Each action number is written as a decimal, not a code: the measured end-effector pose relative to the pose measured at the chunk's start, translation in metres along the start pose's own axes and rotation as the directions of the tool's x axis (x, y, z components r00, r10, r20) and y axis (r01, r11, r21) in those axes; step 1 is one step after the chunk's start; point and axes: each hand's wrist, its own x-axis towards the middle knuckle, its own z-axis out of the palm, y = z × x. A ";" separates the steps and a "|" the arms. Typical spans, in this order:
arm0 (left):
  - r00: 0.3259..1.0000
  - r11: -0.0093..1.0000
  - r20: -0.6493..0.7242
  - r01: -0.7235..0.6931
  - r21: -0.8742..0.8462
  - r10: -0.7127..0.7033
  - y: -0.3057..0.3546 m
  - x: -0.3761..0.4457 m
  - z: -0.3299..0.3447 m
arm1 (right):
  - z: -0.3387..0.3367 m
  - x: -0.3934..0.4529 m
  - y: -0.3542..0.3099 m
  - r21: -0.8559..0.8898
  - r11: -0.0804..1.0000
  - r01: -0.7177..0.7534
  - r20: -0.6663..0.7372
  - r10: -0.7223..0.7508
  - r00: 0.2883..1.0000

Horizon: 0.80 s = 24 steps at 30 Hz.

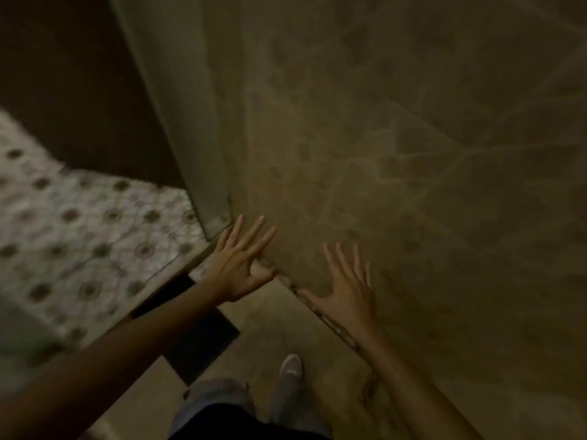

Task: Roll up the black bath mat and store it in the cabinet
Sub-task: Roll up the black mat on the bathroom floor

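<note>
The black bath mat (203,347) lies flat on the beige floor at the doorway, partly hidden under my left forearm. Above it my left hand (238,265) is held out with fingers spread and holds nothing, near the bottom corner of a door frame. My right hand (346,287) is also open with fingers apart, stretched toward the brown marbled wall. Neither hand touches the mat. No cabinet shows in this dim, blurred view.
A brown marbled wall (413,154) fills the right side. A pale door frame (190,122) runs down the middle. Patterned white floor tiles (79,233) lie to the left beyond a threshold. My shoe (290,368) stands on the beige floor beside the mat.
</note>
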 end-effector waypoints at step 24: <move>0.630 0.613 0.170 0.776 -0.146 -0.757 -0.145 -0.269 0.180 | 0.235 0.066 -0.132 -0.002 0.761 0.649 0.669 -0.481 0.566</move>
